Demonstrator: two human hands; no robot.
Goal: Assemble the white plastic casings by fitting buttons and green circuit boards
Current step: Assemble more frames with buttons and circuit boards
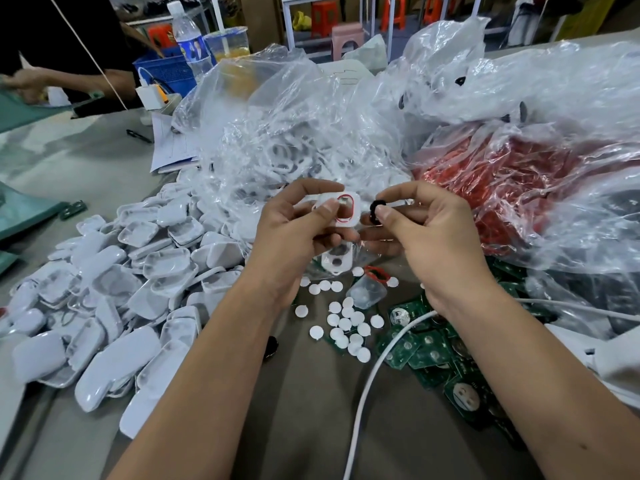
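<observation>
A: Listing hands first. Left hand?

B: Left hand: raised over the desk, grip closed on a white casing, thumb on its face, fingers behind. Casing carries a red ring round an oval opening.

A: Right hand?

B: Right hand: same height, just beside the casing. Grip pinches a small black button between thumb and forefinger; other fingers curled below. Button sits close to the casing's right edge; touching or not, cannot tell.

A: Stock on the desk, left side?

B: Casing pile: many white shells, heaped loosely, spreading from the near left edge toward the bags.

A: Centre?

B: White discs: scattered flat below the hands. One more casing lies under the left hand. Small clear bag, with a red ring at its top, lies among the discs.

A: Right?

B: Green boards: loose heap beneath the right forearm. White cable runs across them toward the near edge.

A: Behind?

B: Clear bags: one holds white parts, one red parts. Far left: bottle, blue basket, papers, a second person's arm.
</observation>
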